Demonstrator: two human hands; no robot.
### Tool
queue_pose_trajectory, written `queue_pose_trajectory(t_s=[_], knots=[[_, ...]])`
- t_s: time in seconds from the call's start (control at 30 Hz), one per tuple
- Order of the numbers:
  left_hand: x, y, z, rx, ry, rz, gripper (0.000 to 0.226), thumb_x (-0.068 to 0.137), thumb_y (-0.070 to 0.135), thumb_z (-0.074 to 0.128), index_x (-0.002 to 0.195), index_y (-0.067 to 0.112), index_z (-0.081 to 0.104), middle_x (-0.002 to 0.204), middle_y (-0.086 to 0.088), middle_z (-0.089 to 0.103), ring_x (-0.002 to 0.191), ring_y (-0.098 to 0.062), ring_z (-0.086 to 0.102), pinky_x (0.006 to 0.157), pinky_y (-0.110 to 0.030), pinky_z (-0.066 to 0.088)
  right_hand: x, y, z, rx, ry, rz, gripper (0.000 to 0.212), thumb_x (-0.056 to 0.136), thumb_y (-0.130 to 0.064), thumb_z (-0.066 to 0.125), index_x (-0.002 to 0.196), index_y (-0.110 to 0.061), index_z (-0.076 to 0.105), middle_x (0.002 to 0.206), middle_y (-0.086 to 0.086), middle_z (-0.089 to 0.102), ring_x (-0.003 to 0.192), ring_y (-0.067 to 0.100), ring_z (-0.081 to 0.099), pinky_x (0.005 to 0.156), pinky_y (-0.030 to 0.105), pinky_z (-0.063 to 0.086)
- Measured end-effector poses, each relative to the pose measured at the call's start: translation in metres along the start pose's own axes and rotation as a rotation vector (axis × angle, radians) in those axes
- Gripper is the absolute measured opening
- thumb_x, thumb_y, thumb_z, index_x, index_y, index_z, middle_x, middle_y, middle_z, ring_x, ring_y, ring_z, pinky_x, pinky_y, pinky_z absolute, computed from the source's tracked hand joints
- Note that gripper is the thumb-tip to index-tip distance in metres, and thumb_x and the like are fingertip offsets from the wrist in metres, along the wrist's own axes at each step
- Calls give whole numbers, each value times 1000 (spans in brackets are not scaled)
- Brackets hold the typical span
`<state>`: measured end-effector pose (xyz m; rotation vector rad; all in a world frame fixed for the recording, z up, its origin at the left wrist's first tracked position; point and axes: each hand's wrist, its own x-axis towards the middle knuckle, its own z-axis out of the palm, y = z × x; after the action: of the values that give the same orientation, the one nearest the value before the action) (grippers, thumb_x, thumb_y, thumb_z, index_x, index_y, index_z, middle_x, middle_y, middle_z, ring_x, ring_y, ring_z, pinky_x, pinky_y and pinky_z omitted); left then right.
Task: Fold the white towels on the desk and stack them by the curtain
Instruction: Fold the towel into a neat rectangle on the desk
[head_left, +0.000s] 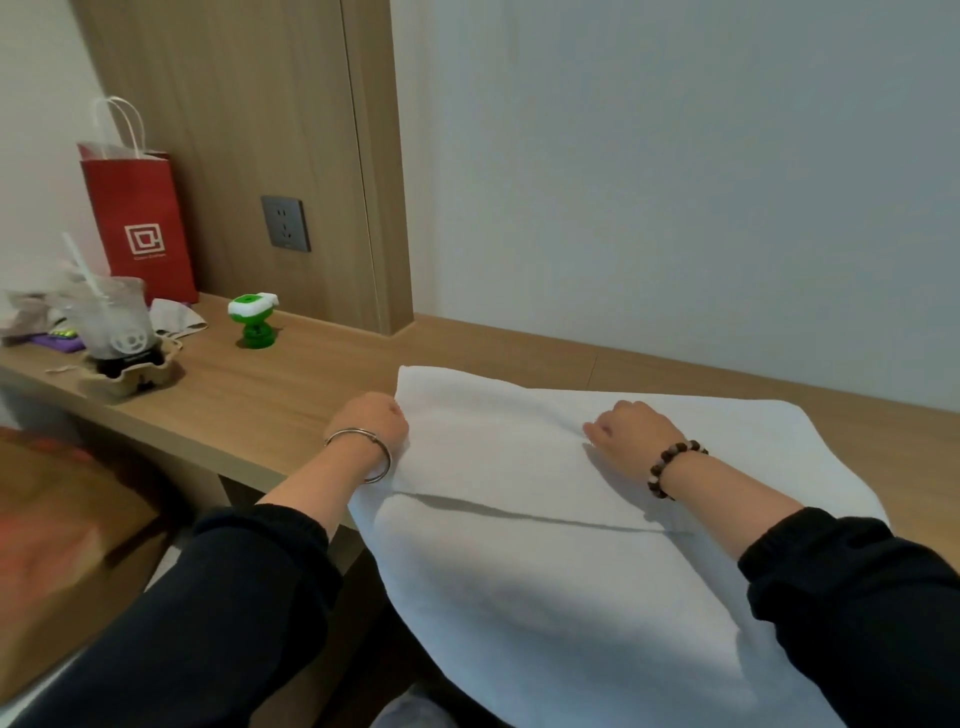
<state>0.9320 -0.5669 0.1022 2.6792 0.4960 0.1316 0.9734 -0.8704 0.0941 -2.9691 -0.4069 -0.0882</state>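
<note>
Closest in, two dark sleeves (244, 597) fill the lower corners, and the near end of the white towel (545, 571) spills off the front edge of the desk (249, 405) and is cut off by the bottom of the frame, so its full length can't be judged. From what shows, its long axis runs near to far, with the far edge square-on towards the wall. A shadowed fold line crosses it from left to right.

On top of it: the left hand (371, 421), silver bangle (363, 452) on the wrist, is clenched on the towel's left edge near the far corner. The right hand (631, 428), bead bracelet (672, 467) on the wrist, is curled on the cloth mid-width, pinching up a small ridge. Both sets of fingertips are hidden under the knuckles.

Further left on the desk, a cup with a straw (111, 317) sits in a cardboard carrier (130, 379). The clutter behind it is too blurred to name. Beyond stand a green and white toy (254, 322), a red paper bag (140, 223) and a wall socket (285, 223)
</note>
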Motion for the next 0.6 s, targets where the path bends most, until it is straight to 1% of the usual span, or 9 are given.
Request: queue_pose_trajectory(t_s=[0.03,0.07,0.13,0.2,0.23,0.3,0.33,0.4,0.6], knots=[[-3,4,2,235,70,74,24,88,20,52,109,18,63,121,-7,56,108,-26,51,86,-38,46,2,2,1,77,30,15,46,99,-34,32,68,-8,53,77,10,51,74,25,50,65,33,40],[-5,11,6,381,162,156,30,87,25,54,117,22,56,129,-6,49,116,-26,46,88,-38,43,4,4,0,163,49,45,45,99,-31,33,64,-7,47,71,12,49,68,26,47,58,32,34],[-12,32,13,423,256,318,38,91,32,49,129,24,48,138,-4,41,124,-26,39,92,-37,39,11,8,-1,230,21,84,42,100,-27,30,71,-4,48,77,14,54,74,28,48,59,32,30],[-20,52,22,355,76,376,41,96,38,36,134,24,43,141,-5,39,128,-28,36,98,-41,35,17,11,1,161,-105,82,42,102,-26,24,100,-1,58,107,16,59,98,29,53,76,32,35],[-24,60,30,337,-74,350,45,96,44,31,137,25,38,145,-7,35,132,-30,32,102,-46,31,20,13,2,113,-161,68,43,103,-27,23,118,-3,55,124,16,55,112,30,50,86,33,36],[-27,71,45,347,-298,269,59,95,58,25,147,33,18,158,-7,11,143,-35,11,109,-58,16,27,21,3,73,-240,63,49,104,-35,22,142,-9,38,148,11,37,132,29,37,104,35,29],[-24,75,52,366,-326,244,63,93,62,22,149,36,8,160,-5,-2,145,-35,-1,110,-61,9,32,27,3,58,-261,58,51,104,-39,22,147,-13,30,154,8,28,138,28,29,109,36,24],[-17,83,63,394,-315,242,66,92,66,18,149,40,-2,159,-2,-12,145,-34,-11,109,-65,2,40,40,6,37,-280,64,54,103,-43,22,151,-19,20,159,3,15,145,25,17,115,38,17],[16,112,89,395,-253,282,66,90,68,9,148,43,-8,159,-1,-16,145,-33,-15,108,-67,-3,67,80,7,59,-325,127,55,102,-45,21,153,-25,11,161,0,1,147,20,2,119,42,7]])
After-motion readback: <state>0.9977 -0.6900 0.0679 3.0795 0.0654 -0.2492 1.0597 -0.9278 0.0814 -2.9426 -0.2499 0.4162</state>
